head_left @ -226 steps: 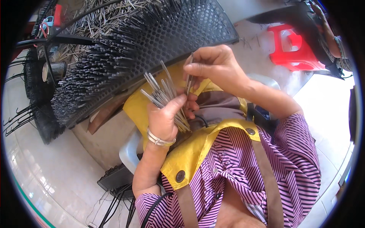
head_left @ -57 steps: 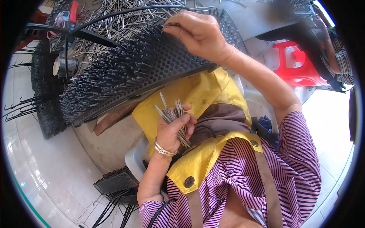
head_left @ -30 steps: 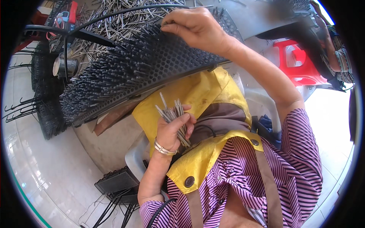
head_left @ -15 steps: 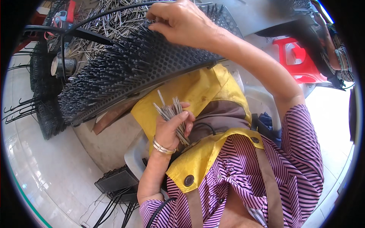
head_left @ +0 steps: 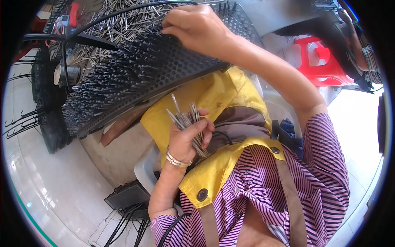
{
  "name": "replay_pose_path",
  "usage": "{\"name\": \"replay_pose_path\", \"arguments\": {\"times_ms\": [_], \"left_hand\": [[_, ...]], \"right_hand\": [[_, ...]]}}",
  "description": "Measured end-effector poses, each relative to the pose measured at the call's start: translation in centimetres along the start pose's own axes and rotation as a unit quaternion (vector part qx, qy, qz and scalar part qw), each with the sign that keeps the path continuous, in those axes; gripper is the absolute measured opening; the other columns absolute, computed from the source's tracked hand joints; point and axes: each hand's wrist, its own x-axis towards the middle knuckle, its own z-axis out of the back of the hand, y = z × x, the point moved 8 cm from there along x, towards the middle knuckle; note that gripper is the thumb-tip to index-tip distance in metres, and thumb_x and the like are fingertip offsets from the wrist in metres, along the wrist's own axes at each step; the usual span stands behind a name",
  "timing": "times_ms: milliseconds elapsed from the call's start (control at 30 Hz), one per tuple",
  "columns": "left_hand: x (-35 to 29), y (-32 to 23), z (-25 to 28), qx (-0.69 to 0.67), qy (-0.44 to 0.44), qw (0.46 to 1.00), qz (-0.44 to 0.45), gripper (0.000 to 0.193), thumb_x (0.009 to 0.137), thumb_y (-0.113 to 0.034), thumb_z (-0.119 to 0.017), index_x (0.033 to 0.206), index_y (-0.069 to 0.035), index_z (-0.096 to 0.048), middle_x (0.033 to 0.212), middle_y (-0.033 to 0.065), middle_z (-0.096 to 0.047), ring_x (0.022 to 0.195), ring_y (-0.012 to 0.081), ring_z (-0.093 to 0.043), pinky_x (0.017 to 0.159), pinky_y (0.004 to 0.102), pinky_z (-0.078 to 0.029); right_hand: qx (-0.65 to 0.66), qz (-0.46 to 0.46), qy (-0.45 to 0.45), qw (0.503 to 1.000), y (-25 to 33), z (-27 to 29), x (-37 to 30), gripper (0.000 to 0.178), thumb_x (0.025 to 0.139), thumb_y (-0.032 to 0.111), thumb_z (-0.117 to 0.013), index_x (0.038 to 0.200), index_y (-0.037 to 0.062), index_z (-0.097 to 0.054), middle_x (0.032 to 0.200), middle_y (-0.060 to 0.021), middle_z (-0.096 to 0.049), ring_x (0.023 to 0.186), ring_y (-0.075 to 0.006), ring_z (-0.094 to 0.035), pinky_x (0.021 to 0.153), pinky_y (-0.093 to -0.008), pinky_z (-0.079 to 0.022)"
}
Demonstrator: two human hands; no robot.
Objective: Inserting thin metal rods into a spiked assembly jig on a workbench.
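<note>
My left hand [head_left: 184, 142] is closed around a bundle of thin metal rods [head_left: 179, 119] in front of the yellow apron [head_left: 232, 88]. One rod sticks up higher than the others. Above a black perforated rack [head_left: 181, 68], my right hand [head_left: 199, 25] is pinched, with its fingertips by the standing rods. What the pinch holds, if anything, is hidden. Dark-bodied rods [head_left: 115, 76] stand upright in the rack's holes, packed closely on its left and middle. The bare holes show along its near right part.
Loose metal rods [head_left: 111, 20] lie heaped behind the rack. A black curved bar [head_left: 131, 8] passes over them. A metal can [head_left: 70, 75] and hooked black racks [head_left: 51, 111] are at the left. A red stool [head_left: 323, 61] and another person's arm [head_left: 358, 45] are at the right.
My right hand has shifted slightly down and right over the rack and stays pinched. My left hand keeps its bundle in nearly the same place.
</note>
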Motion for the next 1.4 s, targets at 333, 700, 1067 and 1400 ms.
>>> {"name": "replay_pose_path", "arguments": {"times_ms": [333,700,1067,1400], "left_hand": [[-1.3,2.9,-0.8,0.034,0.049,0.998,0.027,0.021,0.076,-0.004,-0.057,0.096,0.004,-0.057,0.090,0.0168,-0.059,0.068,0.0203,-0.058,0.053,0.0260,-0.046],[-2.2,2.2,-0.2,0.117,-0.008,0.993,0.013,0.019,0.081,-0.011,-0.052,0.088,0.006,-0.055,0.081,0.0166,-0.059,0.069,0.0248,-0.059,0.064,0.0343,-0.050],[-0.3,-1.9,-0.7,-0.005,-0.005,0.998,-0.058,0.015,0.082,-0.009,-0.051,0.091,0.003,-0.053,0.065,0.0141,-0.055,0.048,0.0203,-0.051,0.042,0.0285,-0.041],[0.0,-2.7,-2.2,0.043,-0.055,0.995,-0.067,0.018,0.082,-0.007,-0.053,0.097,0.004,-0.054,0.074,0.0150,-0.060,0.058,0.0213,-0.059,0.051,0.0278,-0.047]], "right_hand": [[-0.090,0.002,0.043,0.995,0.1,-1.1,1.5,0.010,0.064,0.008,-0.058,0.069,0.0031,-0.052,0.066,-0.0116,-0.057,0.066,-0.0302,-0.059,0.056,-0.0401,-0.046],[-0.099,0.056,0.089,0.990,0.4,-2.9,1.9,0.009,0.063,0.010,-0.057,0.066,0.0023,-0.056,0.065,-0.0142,-0.057,0.067,-0.0324,-0.058,0.058,-0.0415,-0.046],[0.283,-0.427,0.227,0.829,4.7,-0.6,-8.3,0.022,0.075,0.017,-0.067,0.083,-0.0030,-0.062,0.066,-0.0047,-0.060,0.063,-0.0081,-0.055,0.055,-0.0236,-0.044],[0.375,-0.557,0.165,0.723,3.6,-0.7,-10.8,0.016,0.074,0.011,-0.067,0.080,-0.0033,-0.061,0.065,-0.0026,-0.059,0.059,-0.0059,-0.053,0.052,-0.0216,-0.043]]}}
